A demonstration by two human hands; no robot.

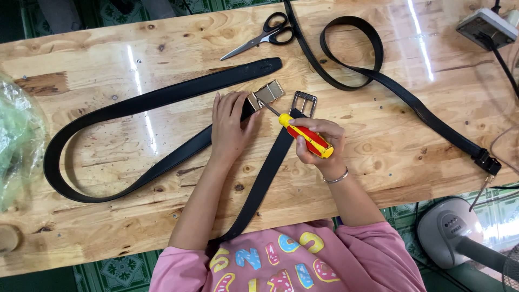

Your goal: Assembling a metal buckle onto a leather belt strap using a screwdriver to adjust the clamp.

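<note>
My left hand (230, 125) lies flat on a black belt (124, 105), pressing it to the wooden table (378, 135) just beside its metal clasp buckle (267, 93). My right hand (319, 141) grips a red and yellow screwdriver (304, 135); its thin tip points up-left and touches the clasp. A second black belt (265, 173) with a rectangular frame buckle (303, 103) runs from the buckle down toward my body, passing under my right hand.
Black-handled scissors (265, 35) lie at the table's far edge. A third black belt (378, 75) loops across the right side. A power strip (486, 27) sits far right, a clear plastic bag (16, 140) at left, a fan (465, 238) on the floor.
</note>
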